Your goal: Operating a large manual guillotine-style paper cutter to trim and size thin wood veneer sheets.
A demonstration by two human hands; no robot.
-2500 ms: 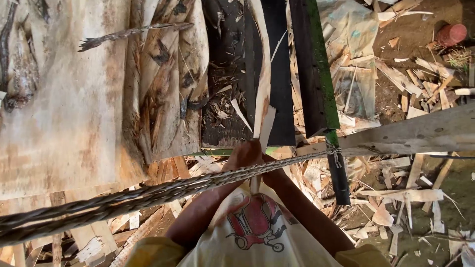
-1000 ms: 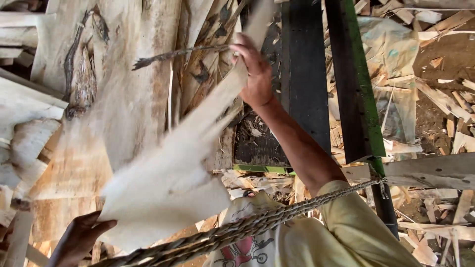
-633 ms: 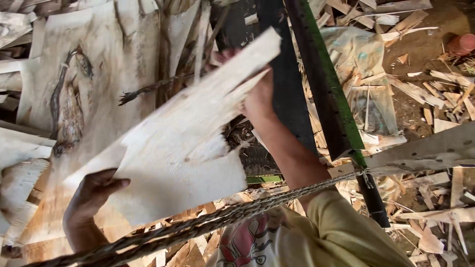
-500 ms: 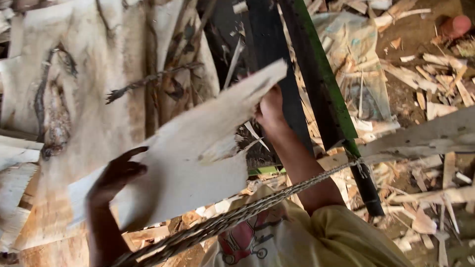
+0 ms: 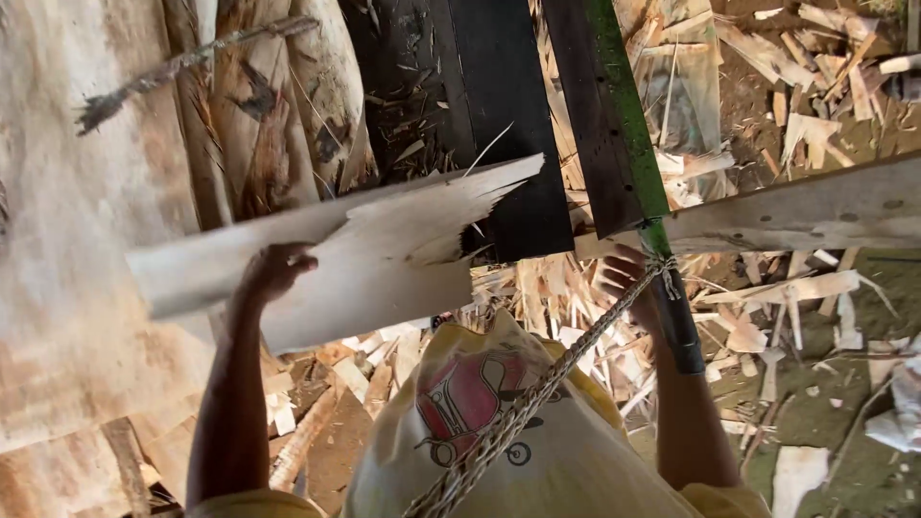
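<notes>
A pale, thin wood veneer sheet (image 5: 384,264) with a torn, jagged right end is held up flat in front of me. My left hand (image 5: 273,271) grips it near its left side, fingers curled over the sheet. Off to the right, my right hand (image 5: 625,280) is apart from the sheet, fingers spread and holding nothing. It hovers beside a twisted rope (image 5: 537,393) that is tied to a dark bar with a green edge (image 5: 628,125).
A wide sheet of veneer (image 5: 86,269) lies on the left with rolled veneer strips (image 5: 259,125) beside it. Dark machine plates (image 5: 480,105) stand at top centre. A grey wooden plank (image 5: 815,206) crosses the right. Wood scraps (image 5: 767,317) litter the ground.
My right hand has let go of the sheet's far end and dropped to the right near the rope. The left hand now holds the sheet alone, swung lower and more level.
</notes>
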